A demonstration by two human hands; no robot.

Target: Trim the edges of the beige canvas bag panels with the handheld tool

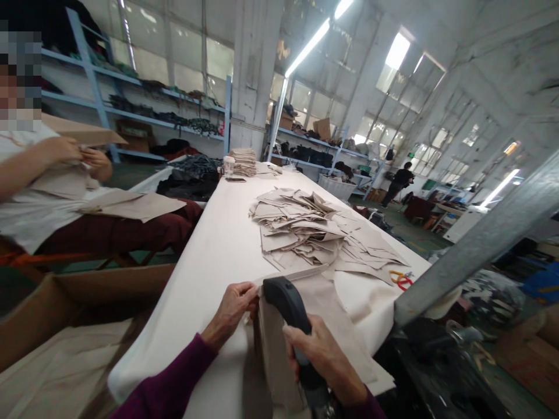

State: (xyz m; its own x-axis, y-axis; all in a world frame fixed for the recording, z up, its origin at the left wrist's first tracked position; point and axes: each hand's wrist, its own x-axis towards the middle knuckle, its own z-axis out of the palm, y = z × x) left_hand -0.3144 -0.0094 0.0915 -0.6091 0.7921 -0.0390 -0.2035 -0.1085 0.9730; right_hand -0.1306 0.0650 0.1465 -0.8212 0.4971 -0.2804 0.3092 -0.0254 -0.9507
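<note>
Left hand (232,311): pinching the upper edge of a beige fabric panel (324,320) between thumb and fingers.
Right hand (321,356): fingers closed around the grip of a black handheld tool (283,298); exact tool type unclear.
Panel position: between and ahead of the hands, hanging over the near edge of a white-covered table (218,279); tool head beside its upper edge.
Ahead of both hands: heap of cut beige fabric pieces (297,227) on the table.
Ahead and right of right hand: red-handled snips (400,280) on the table.
Left of left hand: open cardboard box (74,297).
Far left: co-worker's hands (65,152), holding beige fabric at the chest.
</note>
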